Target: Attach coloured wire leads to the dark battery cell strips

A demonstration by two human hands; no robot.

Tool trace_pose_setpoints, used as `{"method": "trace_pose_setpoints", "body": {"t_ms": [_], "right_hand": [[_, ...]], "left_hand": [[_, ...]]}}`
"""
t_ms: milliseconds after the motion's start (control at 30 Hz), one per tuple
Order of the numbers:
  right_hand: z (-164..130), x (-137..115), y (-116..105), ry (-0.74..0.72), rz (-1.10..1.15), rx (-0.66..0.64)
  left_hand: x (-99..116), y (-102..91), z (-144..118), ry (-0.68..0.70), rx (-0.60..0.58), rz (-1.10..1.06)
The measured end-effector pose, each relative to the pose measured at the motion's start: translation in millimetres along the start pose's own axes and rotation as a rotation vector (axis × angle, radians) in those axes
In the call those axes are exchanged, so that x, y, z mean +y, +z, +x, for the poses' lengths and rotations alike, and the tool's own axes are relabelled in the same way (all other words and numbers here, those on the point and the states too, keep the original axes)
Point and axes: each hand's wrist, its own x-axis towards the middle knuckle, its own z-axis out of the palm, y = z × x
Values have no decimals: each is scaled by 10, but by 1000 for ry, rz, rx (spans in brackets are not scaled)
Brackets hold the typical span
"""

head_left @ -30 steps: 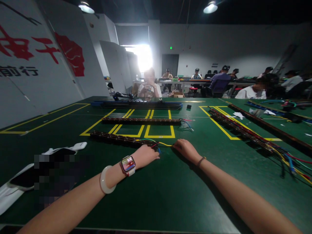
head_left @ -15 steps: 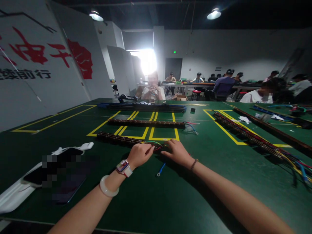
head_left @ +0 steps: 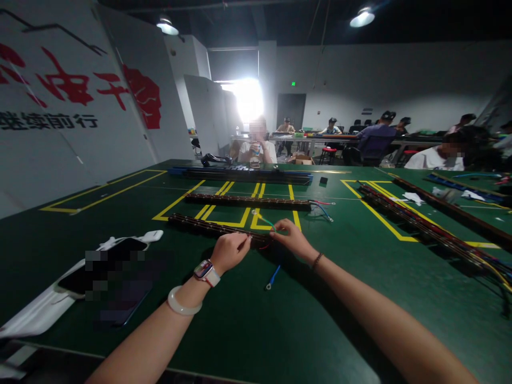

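On a green table (head_left: 248,330) marked with yellow lines, in a dim workroom, three long terminal strips lie ahead. The left hand (head_left: 229,250) is curled at the nearest strip (head_left: 216,228), grip unclear; the right hand (head_left: 294,240) pinches a green wire (head_left: 264,220).

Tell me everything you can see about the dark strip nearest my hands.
The strip is a long, thin, dark bar lying flat on the green table, slanting from upper left to lower right beside yellow floor-style markings. Its right end sprouts coloured wires. The left hand rests at that end; the right hand pinches a green wire lifted from it.
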Motion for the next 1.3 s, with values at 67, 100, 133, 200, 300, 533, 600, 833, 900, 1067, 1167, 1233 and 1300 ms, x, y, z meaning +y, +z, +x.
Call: {"method": "trace_pose_setpoints", "body": {"t_ms": [67,100,133,200,300,533,600,833,900,1067,1167,1233,1300], "right_hand": [[-24,52,-185,-37,14,-87],[-34,79,-288,-77,16,-162],[-40,107,-391,-123,16,-253],[-41,154,-578,-203,11,-437],[-17,172,-741,-227,-26,-578],[-71,-142,-287,9,-468,-330],[-104,-244,-86,15,-627,-301],[-50,-347,179,72,-814,-280],[-15,-352,223,62,-851,-264],[115,-325,311,54,-904,-217],[227,-248,319,69,-915,-184],[309,-176,327,72,-911,-163],[398,-95,349,70,-903,-136]], "left_hand": [[-9,-12,3,13,17,-23],[-15,-14,8,18,29,-41],[-24,-12,14,21,46,-60],[-50,0,29,25,97,-88],[-94,32,47,28,163,-108],[-116,71,49,27,147,-131],[-111,71,48,25,139,-134],[-108,94,56,12,129,-139],[-107,104,58,12,133,-141],[-102,95,60,17,139,-138],[-99,82,64,22,136,-128],[-98,80,66,23,130,-124],[-98,85,66,17,126,-125]]}}
